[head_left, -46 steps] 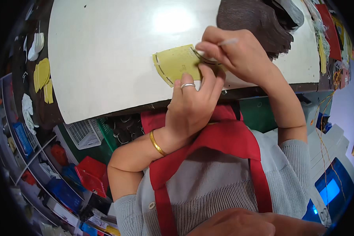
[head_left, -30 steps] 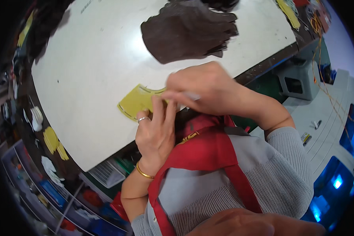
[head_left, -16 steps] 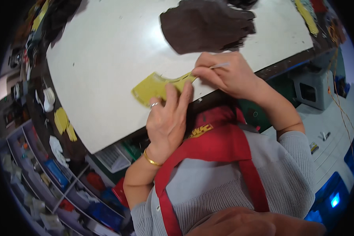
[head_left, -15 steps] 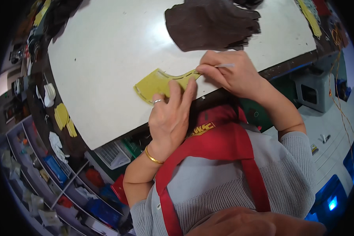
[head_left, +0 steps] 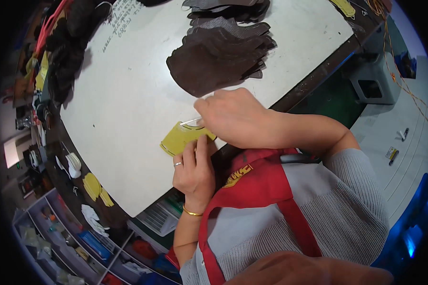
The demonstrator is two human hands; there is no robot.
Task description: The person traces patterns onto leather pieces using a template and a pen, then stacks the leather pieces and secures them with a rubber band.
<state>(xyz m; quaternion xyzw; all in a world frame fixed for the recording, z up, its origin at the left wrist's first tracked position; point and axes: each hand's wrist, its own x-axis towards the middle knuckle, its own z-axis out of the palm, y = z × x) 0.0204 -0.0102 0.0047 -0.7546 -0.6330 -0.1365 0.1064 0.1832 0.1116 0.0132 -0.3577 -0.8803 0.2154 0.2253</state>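
A curved yellow template (head_left: 177, 137) with narrow slots along its edges lies flat near the front edge of the white tabletop. The fingers of my left hand (head_left: 195, 173) are stretched out and press on its near side; a ring and a gold bracelet show on that hand and wrist. My right hand (head_left: 235, 116) is closed on a thin white pen (head_left: 190, 122), whose tip is at the template's upper edge, beside a slot. The right hand covers the template's right end. Whether anything lies under the template, I cannot tell.
Dark brown cut pieces (head_left: 214, 59) lie in an overlapping stack beyond my hands. Black material (head_left: 69, 52) is piled at the far left. Yellow pieces (head_left: 95, 187) and a white glove (head_left: 94, 218) lie left of the table. A grey stool (head_left: 378, 83) stands at the right.
My right hand has moved left over the template with the pen, from its right end to its upper edge. My left hand still presses on it. The whole view has shifted.
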